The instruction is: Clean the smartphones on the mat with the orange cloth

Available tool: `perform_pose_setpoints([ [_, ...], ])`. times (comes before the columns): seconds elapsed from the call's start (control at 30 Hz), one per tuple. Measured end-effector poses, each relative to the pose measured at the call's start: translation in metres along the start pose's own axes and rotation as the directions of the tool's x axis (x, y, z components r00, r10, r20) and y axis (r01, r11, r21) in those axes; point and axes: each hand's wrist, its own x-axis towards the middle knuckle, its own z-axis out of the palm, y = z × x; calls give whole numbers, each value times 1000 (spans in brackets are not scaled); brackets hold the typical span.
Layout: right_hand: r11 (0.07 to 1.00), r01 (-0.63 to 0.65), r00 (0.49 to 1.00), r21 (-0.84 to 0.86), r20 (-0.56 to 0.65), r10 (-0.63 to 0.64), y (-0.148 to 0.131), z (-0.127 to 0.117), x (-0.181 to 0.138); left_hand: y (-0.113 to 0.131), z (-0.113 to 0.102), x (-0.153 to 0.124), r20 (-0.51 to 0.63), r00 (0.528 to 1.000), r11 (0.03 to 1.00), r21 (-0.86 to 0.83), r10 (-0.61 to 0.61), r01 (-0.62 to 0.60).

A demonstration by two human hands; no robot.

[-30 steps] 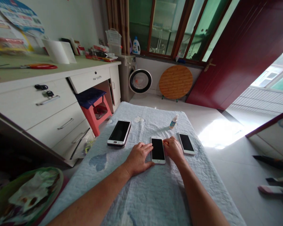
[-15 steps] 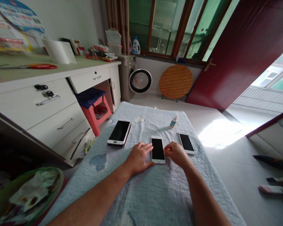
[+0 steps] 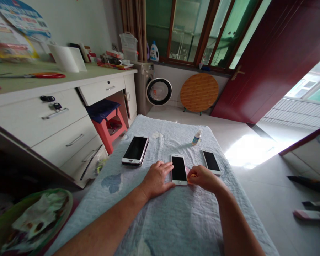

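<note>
"Middle of the cloth-covered worktop (image 3: 181, 220), what did we have?"

"The white phone (image 3: 179, 170), face up, screen dark, lying right between the two hands!"

"And the left hand (image 3: 158, 179)?"

"Laid flat, thumb well apart from the fingers! The fingertips rested on the phone's left edge, and the thumb sat down by its lower left corner."

"Over to the right hand (image 3: 202, 177), then!"

"Closed up, that one, clamped on a small orange piece (image 3: 192, 176), right beside the lower part of the phone's right edge. The fingers hid most of it, so I couldn't tell what it was."

"Anything else near that side?"

"Oh yes! A smaller white phone (image 3: 211, 161) lay just beyond the right hand, dark screen upward, and a little spray bottle (image 3: 196, 138) stood farther back."

"And out left?"

"A larger white phone (image 3: 135, 149), stacked on top of something dark-edged, well apart from the left hand. Beyond the far end, a round wooden board (image 3: 199, 92) leaned by the wall!"
</note>
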Motion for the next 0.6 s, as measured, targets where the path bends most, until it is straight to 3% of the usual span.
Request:
perform_pose_setpoints([
  [0.5,995,47,979,90,192,-64,3,-6,-7,0,0,0,8,1000,1000,0,-4,4],
  [0.6,995,32,990,95,133,-45,3,-7,-6,0,0,0,8,1000,1000,-1,-3,3],
])
